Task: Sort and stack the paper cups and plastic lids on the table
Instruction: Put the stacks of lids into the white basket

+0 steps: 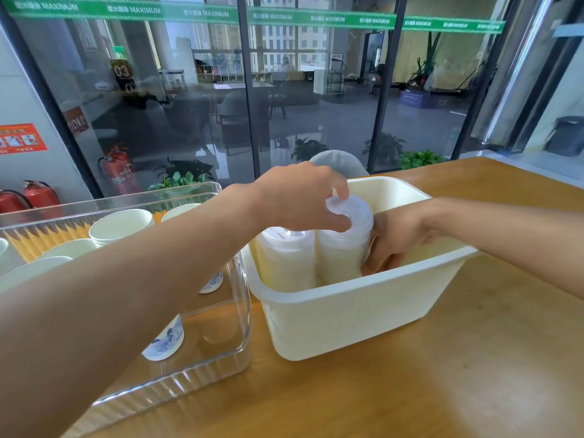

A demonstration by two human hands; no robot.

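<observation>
Two tall stacks of translucent plastic lids stand side by side in a cream plastic bin at the middle of the table. My left hand reaches over the bin and pinches the top lid of the right stack between thumb and fingers. My right hand is inside the bin, its fingers curled round that stack's right side low down. The left stack stands free. White paper cups with blue print sit in stacks inside a clear plastic tray on the left, partly hidden by my left forearm.
The wooden table stretches to the right and front of the bin. A glass wall runs behind the table, with a grey chair back just beyond the bin. Red fire extinguishers stand at the far left.
</observation>
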